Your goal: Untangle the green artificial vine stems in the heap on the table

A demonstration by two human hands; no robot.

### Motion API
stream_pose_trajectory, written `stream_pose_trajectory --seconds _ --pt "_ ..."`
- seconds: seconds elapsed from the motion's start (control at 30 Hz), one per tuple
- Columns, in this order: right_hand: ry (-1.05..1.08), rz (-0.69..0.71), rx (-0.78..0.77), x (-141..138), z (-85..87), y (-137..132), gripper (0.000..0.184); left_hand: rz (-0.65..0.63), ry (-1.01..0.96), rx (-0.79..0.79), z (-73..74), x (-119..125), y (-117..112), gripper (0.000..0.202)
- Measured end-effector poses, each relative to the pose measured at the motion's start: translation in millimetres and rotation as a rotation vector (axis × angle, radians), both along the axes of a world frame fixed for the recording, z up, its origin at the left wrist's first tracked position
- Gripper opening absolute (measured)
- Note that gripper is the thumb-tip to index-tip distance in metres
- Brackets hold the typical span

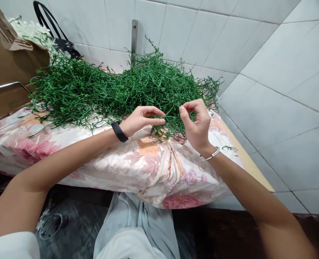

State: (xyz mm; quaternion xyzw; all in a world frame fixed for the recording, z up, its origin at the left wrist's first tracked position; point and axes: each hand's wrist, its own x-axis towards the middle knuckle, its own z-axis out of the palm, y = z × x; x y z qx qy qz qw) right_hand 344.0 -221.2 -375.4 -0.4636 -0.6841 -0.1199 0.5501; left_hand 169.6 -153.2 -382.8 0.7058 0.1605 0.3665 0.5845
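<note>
A big heap of green artificial stems lies on a table covered by a floral cloth. My left hand, with a black band on its wrist, pinches a thin green stem at the heap's near edge. My right hand, with a silver bracelet, has its fingers curled and pinched on the same tangle of stems, a few centimetres to the right of the left hand. Both hands hover just above the cloth.
White tiled wall runs behind and to the right. A brown cardboard box with white flowers stands at the far left, next to a black bag. A metal bar is fixed on the wall. My knees are below the table.
</note>
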Motion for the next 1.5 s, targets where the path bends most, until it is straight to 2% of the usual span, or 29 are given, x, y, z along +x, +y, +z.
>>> stream_pose_trajectory --seconds 0.2,0.37,0.5,0.67,0.8,0.93,1.1,1.27,1.5 --pt "0.049 -0.021 0.001 3.7 -1.0 2.7 0.018 -0.018 0.018 -0.012 0.1 0.5 -1.2 0.038" --pt "0.069 -0.019 -0.021 6.1 -3.3 4.8 0.018 -0.04 -0.027 -0.023 -1.7 0.6 3.2 0.025" --pt "0.079 -0.023 -0.044 5.9 -3.5 4.7 0.018 -0.009 -0.075 -0.053 -5.7 1.4 7.4 0.024" --pt "0.113 0.039 -0.057 2.9 -1.5 0.8 0.019 0.051 -0.122 -0.1 -4.7 1.5 7.1 0.017" --pt "0.005 0.126 -0.132 1.4 0.4 -2.8 0.02 0.066 -0.101 -0.082 -2.1 1.0 4.0 0.013" --pt "-0.088 0.19 -0.255 -1.0 0.4 -4.4 0.029 0.032 -0.073 0.027 -3.3 1.8 -1.2 0.012" --pt "-0.041 0.195 -0.336 -5.8 1.7 -6.9 0.026 0.024 0.053 0.326 -5.4 1.7 -7.5 0.014" --pt "0.253 0.264 -0.332 -1.4 6.4 -3.8 0.026 0.094 0.124 0.383 -2.8 0.5 -7.8 0.031" --pt "0.513 0.381 -0.309 5.0 9.5 4.4 0.031 0.184 0.085 0.598 -4.9 -0.8 -1.1 0.034"
